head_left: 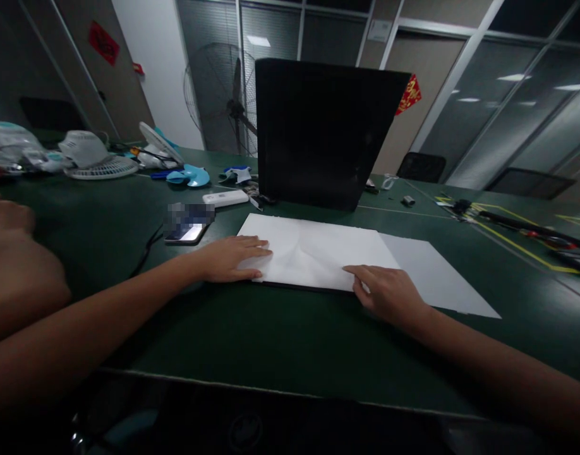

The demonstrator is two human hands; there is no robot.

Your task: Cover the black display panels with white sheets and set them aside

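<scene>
A white sheet (pixel 313 253), creased near its middle, lay on the green surface (pixel 280 341) right in front of the person, resting over the left part of a second flat white sheet (pixel 436 278) that stuck out to its right. The left hand (pixel 228 258) lay palm down on the creased sheet's left edge, its fingers (pixel 256 248) stretched out flat and gripping nothing. The right hand (pixel 387 292) rested at the sheet's near right corner, its fingers loosely spread and unclenched, with the forefinger pressing on the paper's near edge. Just behind the sheets a black panel (pixel 325 129) stood upright. To the left of the paper were a phone (pixel 186 234) with a cable and, further back, a white stick-shaped device (pixel 225 198). Well beyond these lay a blue fan blade (pixel 191 176) and a small white fan (pixel 93 158)
</scene>
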